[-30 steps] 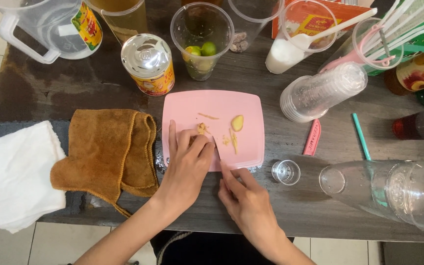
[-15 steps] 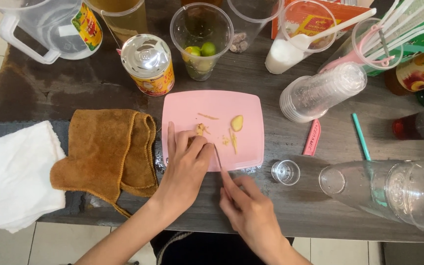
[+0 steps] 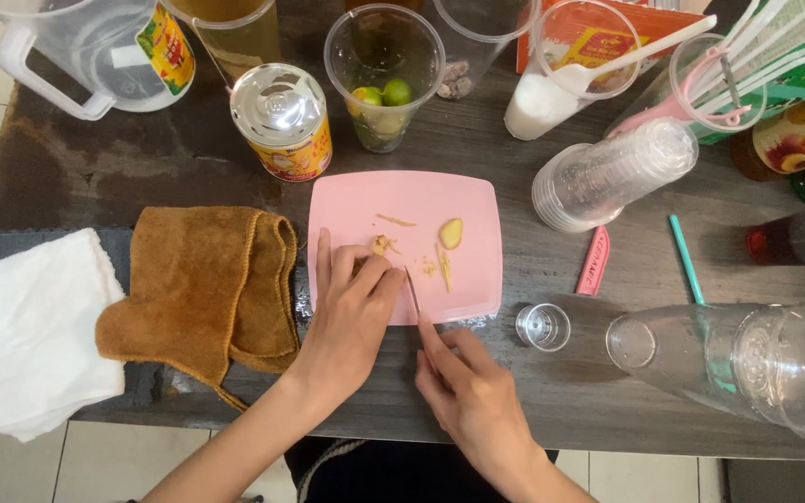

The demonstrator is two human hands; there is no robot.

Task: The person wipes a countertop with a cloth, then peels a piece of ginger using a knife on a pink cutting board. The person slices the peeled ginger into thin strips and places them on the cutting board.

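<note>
A pink cutting board [image 3: 458, 200] lies on the dark table, with a ginger slice [image 3: 451, 233] and small scraps on it. My left hand [image 3: 351, 312] rests on the board's near left part, its fingertips pinching a small piece of ginger [image 3: 382, 246]. My right hand [image 3: 472, 396] sits just below the board's front edge and grips a thin knife [image 3: 412, 291], whose blade points up onto the board beside my left fingers.
A brown cloth [image 3: 202, 284] and a white towel [image 3: 20, 335] lie left of the board. Behind it stand a tin can [image 3: 281, 121], a cup with green limes [image 3: 384, 79], a jug [image 3: 95, 47] and a stack of plastic cups [image 3: 607, 172]. Cups lie on their sides at right [image 3: 747, 363].
My right hand has shifted slightly, bringing the knife blade closer to my left fingers. My left hand stays on the ginger piece.
</note>
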